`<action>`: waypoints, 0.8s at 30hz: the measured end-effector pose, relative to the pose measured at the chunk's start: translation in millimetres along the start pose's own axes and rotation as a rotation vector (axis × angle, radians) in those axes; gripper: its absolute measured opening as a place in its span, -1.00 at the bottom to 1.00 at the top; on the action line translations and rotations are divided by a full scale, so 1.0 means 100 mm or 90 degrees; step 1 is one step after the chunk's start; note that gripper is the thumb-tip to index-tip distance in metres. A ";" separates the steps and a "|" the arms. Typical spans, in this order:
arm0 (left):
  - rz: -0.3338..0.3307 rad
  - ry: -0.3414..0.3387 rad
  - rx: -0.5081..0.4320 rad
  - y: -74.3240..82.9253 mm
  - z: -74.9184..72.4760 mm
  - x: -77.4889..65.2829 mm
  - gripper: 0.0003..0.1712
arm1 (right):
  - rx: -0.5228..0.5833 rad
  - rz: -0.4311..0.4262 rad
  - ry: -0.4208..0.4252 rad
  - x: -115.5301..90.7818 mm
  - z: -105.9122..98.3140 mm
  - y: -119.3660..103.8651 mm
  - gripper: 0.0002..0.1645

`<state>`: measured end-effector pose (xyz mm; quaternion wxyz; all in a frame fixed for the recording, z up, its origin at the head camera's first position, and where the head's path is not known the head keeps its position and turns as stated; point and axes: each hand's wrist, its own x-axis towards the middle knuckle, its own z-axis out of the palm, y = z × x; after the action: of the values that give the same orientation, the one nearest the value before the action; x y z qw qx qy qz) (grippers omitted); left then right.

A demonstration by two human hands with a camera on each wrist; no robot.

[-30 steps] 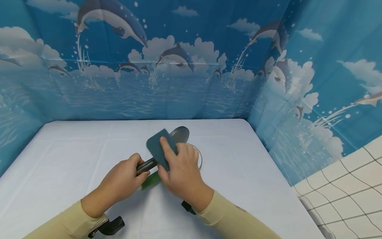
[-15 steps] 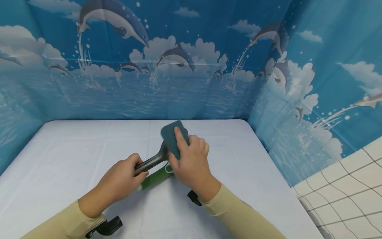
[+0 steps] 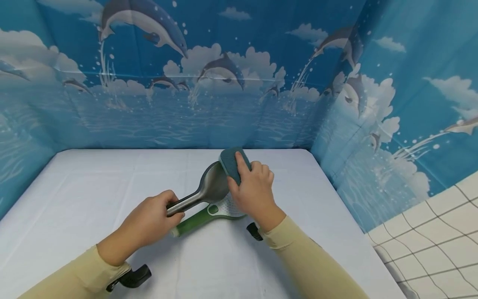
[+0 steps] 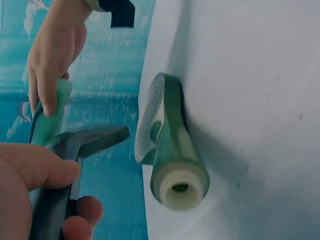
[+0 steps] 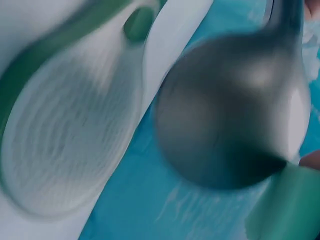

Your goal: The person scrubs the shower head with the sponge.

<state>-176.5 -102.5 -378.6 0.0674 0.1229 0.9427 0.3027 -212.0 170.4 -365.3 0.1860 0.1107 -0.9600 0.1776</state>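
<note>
In the head view my left hand (image 3: 147, 220) grips the handle of a grey metallic shower head (image 3: 215, 185), held above the table with its smooth rounded side up. My right hand (image 3: 257, 193) holds a teal sponge (image 3: 229, 162) against the far right edge of that head, the index finger stretched along the sponge. In the right wrist view the sponge (image 5: 287, 205) touches the rim of the grey head (image 5: 230, 115). Below lies a green-and-white shower head (image 3: 192, 223); the left wrist view shows its open handle end (image 4: 180, 187). My right hand partly hides its perforated face.
A white cloth covers the table (image 3: 101, 187). Blue dolphin-print curtains (image 3: 179, 116) hang along the back and sides. White tiles (image 3: 433, 232) show at the right. A black camera mount (image 3: 134, 277) sits at my left wrist.
My right hand has slid the sponge away and rightward, from the handle up to the far edge of the grey head, uncovering more of both shower heads. My left hand has stayed nearly still.
</note>
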 end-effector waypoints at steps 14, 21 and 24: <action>-0.055 0.018 -0.067 -0.30 -0.14 0.18 -0.66 | 0.073 0.082 -0.058 0.09 -0.05 0.50 -0.16; -0.055 0.046 -0.046 -0.39 -0.16 0.22 -0.67 | 0.082 0.121 -0.097 0.08 -0.04 0.71 -0.14; -0.045 0.057 -0.038 -0.43 -0.14 0.24 -0.64 | 0.063 0.137 -0.113 0.08 -0.03 0.82 -0.14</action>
<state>-210.1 -137.7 -393.7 0.0393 0.0735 0.9392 0.3330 -241.2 245.4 -384.7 0.0746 0.0316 -0.9691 0.2329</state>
